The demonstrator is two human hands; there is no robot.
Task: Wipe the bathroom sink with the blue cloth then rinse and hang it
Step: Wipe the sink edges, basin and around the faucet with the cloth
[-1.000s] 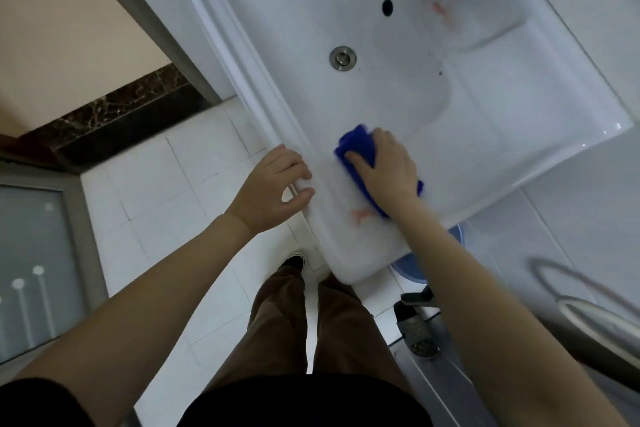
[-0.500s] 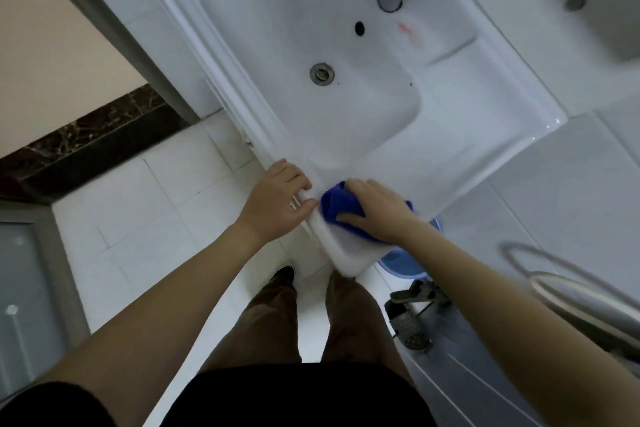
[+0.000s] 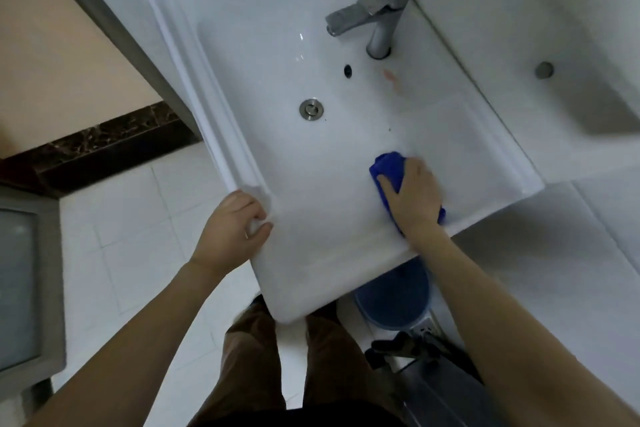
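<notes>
The white bathroom sink [image 3: 311,239] fills the middle of the view, with a round metal drain [image 3: 311,109] in its basin and a chrome tap [image 3: 375,14] at the back. My right hand [image 3: 414,196] presses the folded blue cloth [image 3: 389,168] flat on the sink's front ledge, right of the basin; the hand covers most of the cloth. My left hand [image 3: 235,229] grips the sink's front left edge, thumb on top. A reddish smear [image 3: 391,76] marks the surface beside the tap's base.
A mirror [image 3: 561,56] above the sink reflects the basin. A blue bucket [image 3: 393,298] stands on the white tiled floor [image 3: 131,236] under the sink, with dark sandals [image 3: 401,350] beside it. A doorway with a dark marble threshold [image 3: 100,146] lies left.
My right hand has slid the blue cloth from the front left corner rightward along the ledge. My left hand stays on the sink's edge. The view has tilted up toward the tap.
</notes>
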